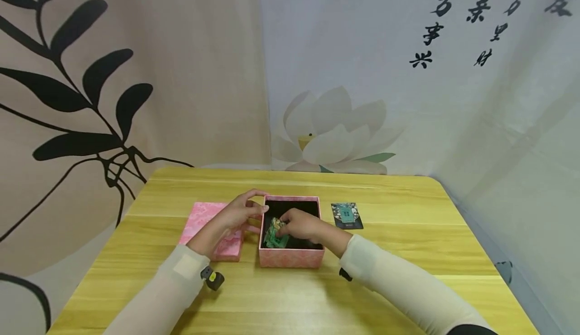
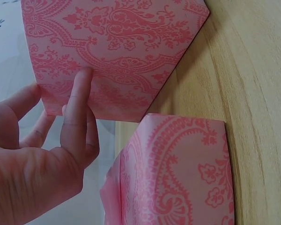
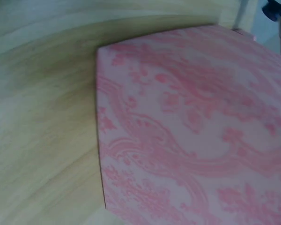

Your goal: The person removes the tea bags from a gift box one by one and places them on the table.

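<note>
A pink patterned box [image 1: 291,258] with a black inside stands open-topped on the table. At its left wall, my left hand [image 1: 240,211] holds the rim, and in the left wrist view a finger [image 2: 78,96] lies along the outer side. My right hand [image 1: 301,224] reaches down into the box and pinches a small green and gold patterned piece [image 1: 274,235] near the left inner wall. Its exact kind cannot be told. In the right wrist view the box's outer wall [image 3: 187,131] fills most of the picture, and the right hand is hidden.
The pink lid [image 1: 208,213] lies left of the box, partly under my left forearm. A dark card with a teal panel [image 1: 347,215] lies on the wooden table [image 1: 385,194] to the right. A printed curtain [image 1: 344,73] hangs behind the table's far edge.
</note>
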A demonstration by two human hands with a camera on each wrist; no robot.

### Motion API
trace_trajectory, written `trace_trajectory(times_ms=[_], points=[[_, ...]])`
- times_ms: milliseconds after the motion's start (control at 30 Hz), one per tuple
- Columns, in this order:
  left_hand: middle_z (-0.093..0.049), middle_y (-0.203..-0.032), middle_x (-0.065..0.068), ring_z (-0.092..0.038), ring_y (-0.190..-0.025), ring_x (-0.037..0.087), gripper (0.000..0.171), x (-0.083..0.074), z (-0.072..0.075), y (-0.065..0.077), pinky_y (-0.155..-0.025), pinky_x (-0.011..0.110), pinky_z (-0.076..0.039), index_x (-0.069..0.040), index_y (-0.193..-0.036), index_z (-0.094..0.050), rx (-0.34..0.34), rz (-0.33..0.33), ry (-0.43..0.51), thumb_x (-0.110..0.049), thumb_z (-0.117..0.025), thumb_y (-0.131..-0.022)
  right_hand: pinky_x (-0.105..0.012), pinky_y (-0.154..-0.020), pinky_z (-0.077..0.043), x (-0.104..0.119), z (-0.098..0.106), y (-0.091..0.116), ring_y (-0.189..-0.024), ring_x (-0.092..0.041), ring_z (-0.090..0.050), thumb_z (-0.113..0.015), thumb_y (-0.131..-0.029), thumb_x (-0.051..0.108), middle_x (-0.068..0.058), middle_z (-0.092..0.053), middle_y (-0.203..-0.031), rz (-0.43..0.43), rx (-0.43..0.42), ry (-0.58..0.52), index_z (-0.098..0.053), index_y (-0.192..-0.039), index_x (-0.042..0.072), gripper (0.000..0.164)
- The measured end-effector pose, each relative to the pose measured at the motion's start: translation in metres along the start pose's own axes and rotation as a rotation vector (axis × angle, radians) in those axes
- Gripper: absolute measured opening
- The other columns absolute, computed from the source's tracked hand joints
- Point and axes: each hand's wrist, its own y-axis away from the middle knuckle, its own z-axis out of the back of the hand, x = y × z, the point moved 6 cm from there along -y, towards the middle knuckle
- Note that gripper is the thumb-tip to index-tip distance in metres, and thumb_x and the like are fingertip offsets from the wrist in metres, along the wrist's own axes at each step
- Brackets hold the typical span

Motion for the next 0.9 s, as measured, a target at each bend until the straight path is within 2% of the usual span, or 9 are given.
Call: trace_trajectory(times_ms=[133,233,300,467,533,633,733,800,900], points=[[-0.054,-0.125,0.026,-0.066,-0.109,0.043,0.049,0.001,-0.001,0.0,-0.077,0.048,-0.064,-0.014,-0.148,-0.047,0.003,0.004,-0.005,-0.02,-0.066,-0.103,-0.052,-0.097,-0.056,-0.001,0.002,0.003,-0.114,-0.031,-0.062,-0.076,-0.093,0.012,-0.02,-0.057,-0.145,-0.038,0.062,-0.072,-0.063,-0.134,-0.006,0.047],[-0.055,-0.124,0.025,-0.067,-0.106,0.041,0.049,0.001,-0.001,0.0,-0.077,0.048,-0.064,-0.015,-0.149,-0.047,-0.001,0.007,-0.004,-0.02,-0.065,-0.103,-0.057,-0.096,-0.055,0.0,0.006,0.007,-0.118,-0.035,-0.061,-0.075,-0.094,0.013,-0.021,-0.053,-0.149,-0.07,0.068,-0.132,-0.057,-0.141,-0.007,0.054],[-0.054,-0.123,0.024,-0.068,-0.104,0.039,0.049,0.0,-0.001,0.0,-0.077,0.048,-0.064,-0.015,-0.148,-0.047,-0.007,0.004,-0.004,-0.02,-0.066,-0.103,-0.064,-0.102,-0.05,0.002,0.01,0.01,-0.136,-0.04,-0.05,-0.074,-0.095,0.014,-0.022,-0.05,-0.151,-0.078,0.052,-0.16,-0.056,-0.142,-0.007,0.054],[-0.053,-0.124,0.023,-0.067,-0.102,0.035,0.05,0.0,-0.001,0.0,-0.078,0.049,-0.064,-0.015,-0.149,-0.046,-0.012,0.007,-0.012,-0.021,-0.065,-0.103,-0.069,-0.107,-0.043,0.003,0.022,0.017,-0.141,-0.043,-0.045,-0.071,-0.098,0.016,-0.024,-0.047,-0.152,-0.072,0.034,-0.201,-0.054,-0.144,-0.006,0.054],[-0.052,-0.125,0.023,-0.067,-0.102,0.034,0.05,0.0,-0.001,0.0,-0.078,0.05,-0.064,-0.015,-0.15,-0.045,-0.011,0.009,-0.015,-0.021,-0.065,-0.104,-0.063,-0.104,-0.049,0.004,0.028,0.02,-0.135,-0.04,-0.051,-0.071,-0.098,0.015,-0.023,-0.047,-0.152,-0.066,0.032,-0.21,-0.051,-0.146,-0.007,0.056],[-0.053,-0.124,0.023,-0.067,-0.101,0.033,0.05,0.001,-0.001,-0.001,-0.078,0.05,-0.064,-0.015,-0.15,-0.046,-0.015,0.006,-0.019,-0.021,-0.065,-0.104,-0.044,-0.082,-0.059,0.005,0.035,0.024,-0.101,-0.026,-0.066,-0.071,-0.097,0.008,-0.018,-0.06,-0.13,-0.057,0.044,-0.285,-0.056,-0.136,-0.01,0.046],[-0.055,-0.122,0.022,-0.068,-0.1,0.033,0.05,0.001,-0.001,-0.001,-0.077,0.05,-0.064,-0.016,-0.149,-0.047,-0.024,0.005,-0.02,-0.021,-0.066,-0.103,-0.028,-0.061,-0.054,0.004,0.04,0.027,-0.07,-0.015,-0.06,-0.068,-0.096,0.001,-0.01,-0.064,-0.098,-0.048,0.07,-0.401,-0.061,-0.113,-0.007,0.02],[-0.055,-0.12,0.021,-0.069,-0.1,0.033,0.049,0.002,0.0,-0.002,-0.076,0.05,-0.064,-0.017,-0.148,-0.048,-0.027,0.005,-0.019,-0.02,-0.066,-0.103,-0.026,-0.059,-0.056,0.002,0.042,0.028,-0.068,-0.013,-0.065,-0.066,-0.097,-0.002,-0.006,-0.061,-0.082,-0.046,0.088,-0.469,-0.058,-0.097,-0.002,0.007],[-0.056,-0.119,0.021,-0.069,-0.1,0.035,0.048,0.002,0.0,-0.001,-0.075,0.05,-0.064,-0.018,-0.148,-0.048,-0.026,0.004,-0.018,-0.02,-0.066,-0.103,-0.027,-0.059,-0.058,-0.002,0.048,0.03,-0.068,-0.013,-0.065,-0.063,-0.099,-0.002,-0.003,-0.06,-0.077,-0.037,0.079,-0.512,-0.058,-0.092,0.003,0.01]])
